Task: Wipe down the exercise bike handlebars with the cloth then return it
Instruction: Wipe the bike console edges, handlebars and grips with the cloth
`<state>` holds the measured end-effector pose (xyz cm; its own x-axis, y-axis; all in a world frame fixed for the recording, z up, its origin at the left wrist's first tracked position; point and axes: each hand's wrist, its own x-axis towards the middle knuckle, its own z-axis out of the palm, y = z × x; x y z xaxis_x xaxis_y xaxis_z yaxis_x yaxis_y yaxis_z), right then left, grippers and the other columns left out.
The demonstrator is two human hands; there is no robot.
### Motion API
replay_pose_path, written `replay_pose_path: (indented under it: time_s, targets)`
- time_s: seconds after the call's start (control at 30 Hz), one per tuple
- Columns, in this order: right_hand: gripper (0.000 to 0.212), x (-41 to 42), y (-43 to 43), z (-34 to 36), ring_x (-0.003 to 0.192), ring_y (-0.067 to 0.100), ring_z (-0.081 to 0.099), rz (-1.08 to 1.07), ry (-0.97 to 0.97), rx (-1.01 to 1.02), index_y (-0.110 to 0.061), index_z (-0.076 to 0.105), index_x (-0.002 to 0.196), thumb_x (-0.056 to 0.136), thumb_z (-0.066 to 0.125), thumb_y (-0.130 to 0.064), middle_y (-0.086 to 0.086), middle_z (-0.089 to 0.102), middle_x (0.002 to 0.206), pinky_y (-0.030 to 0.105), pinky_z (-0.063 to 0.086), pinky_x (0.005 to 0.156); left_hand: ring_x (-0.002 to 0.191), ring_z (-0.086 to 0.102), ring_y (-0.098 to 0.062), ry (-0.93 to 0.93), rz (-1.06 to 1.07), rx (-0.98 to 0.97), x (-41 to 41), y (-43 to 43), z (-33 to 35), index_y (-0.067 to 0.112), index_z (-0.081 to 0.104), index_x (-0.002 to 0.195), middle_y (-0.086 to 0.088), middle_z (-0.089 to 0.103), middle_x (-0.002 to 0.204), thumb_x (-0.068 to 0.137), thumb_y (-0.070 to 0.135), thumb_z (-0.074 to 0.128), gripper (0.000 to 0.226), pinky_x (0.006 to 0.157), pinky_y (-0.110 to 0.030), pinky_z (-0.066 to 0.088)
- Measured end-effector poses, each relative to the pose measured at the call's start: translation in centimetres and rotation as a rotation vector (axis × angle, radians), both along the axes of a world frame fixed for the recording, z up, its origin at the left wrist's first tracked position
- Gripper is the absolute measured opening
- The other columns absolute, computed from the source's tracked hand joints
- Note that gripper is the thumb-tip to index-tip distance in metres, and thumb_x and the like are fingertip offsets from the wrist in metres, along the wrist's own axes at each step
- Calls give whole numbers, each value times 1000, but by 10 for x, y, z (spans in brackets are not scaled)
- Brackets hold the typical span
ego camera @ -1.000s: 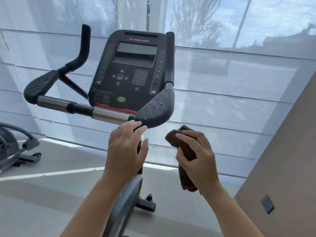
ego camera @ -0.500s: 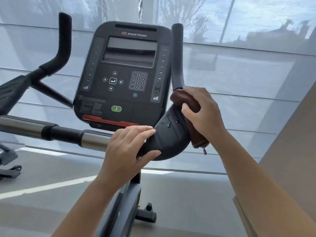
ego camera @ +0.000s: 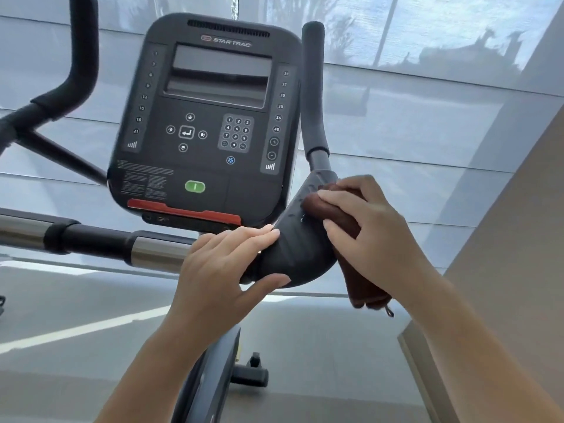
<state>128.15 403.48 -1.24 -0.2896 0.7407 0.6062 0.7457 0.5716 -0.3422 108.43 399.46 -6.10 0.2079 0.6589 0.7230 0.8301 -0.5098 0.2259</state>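
Since a moment ago the right hand (ego camera: pixel 370 236) has slid the folded dark-brown cloth (ego camera: pixel 341 227) a little way down the outer side of the right elbow pad, and the bike now looms closer and larger in view. That cloth is pressed against the black, curved, dimpled elbow pad of the handlebars (ego camera: pixel 297 251), its upper end bunched under the fingertips and its lower end hanging free below the pad, where a small loop dangles. The right hand's grip is closed around the cloth, fingers curled over the top and wrapped down its length, clamping it to the pad's edge.

On the pad's inner side, the left hand (ego camera: pixel 219 273) lies with its fingers straight and together across the top surface and its thumb spread underneath, so its grip brackets the pad loosely; it holds nothing else.

Above the pad rises the black foam-covered upright handle (ego camera: pixel 314 87). To the left runs the horizontal bar with shiny chrome sections (ego camera: pixel 152 251). Between the handles sits the dark grey console with a blank screen, keypad and green button (ego camera: pixel 213 117). Behind everything hangs a pale translucent window blind (ego camera: pixel 427 102), and grey floor (ego camera: pixel 320 346) lies below.
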Motion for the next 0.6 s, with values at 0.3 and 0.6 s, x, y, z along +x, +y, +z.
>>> replay_pose_path:
  time_s: [0.3, 0.6]
  targets:
    - [34, 10, -8, 26, 100, 3, 54, 152, 2, 70, -26, 63, 113, 79, 63, -24, -5, 58, 111, 14, 41, 90, 93, 61, -15, -17, -41, 17, -4, -3, -1, 8, 68, 105, -1, 69, 107, 74, 49, 54, 53, 80, -28, 38]
    - [30, -23, 51, 33, 100, 22, 56, -72, -168, -2, -28, 62, 115, 86, 60, -27, -3, 55, 114, 34, 41, 89, 89, 66, -18, -14, -48, 40, -7, -1, -5, 8, 68, 105, -1, 69, 106, 76, 50, 53, 53, 81, -28, 40]
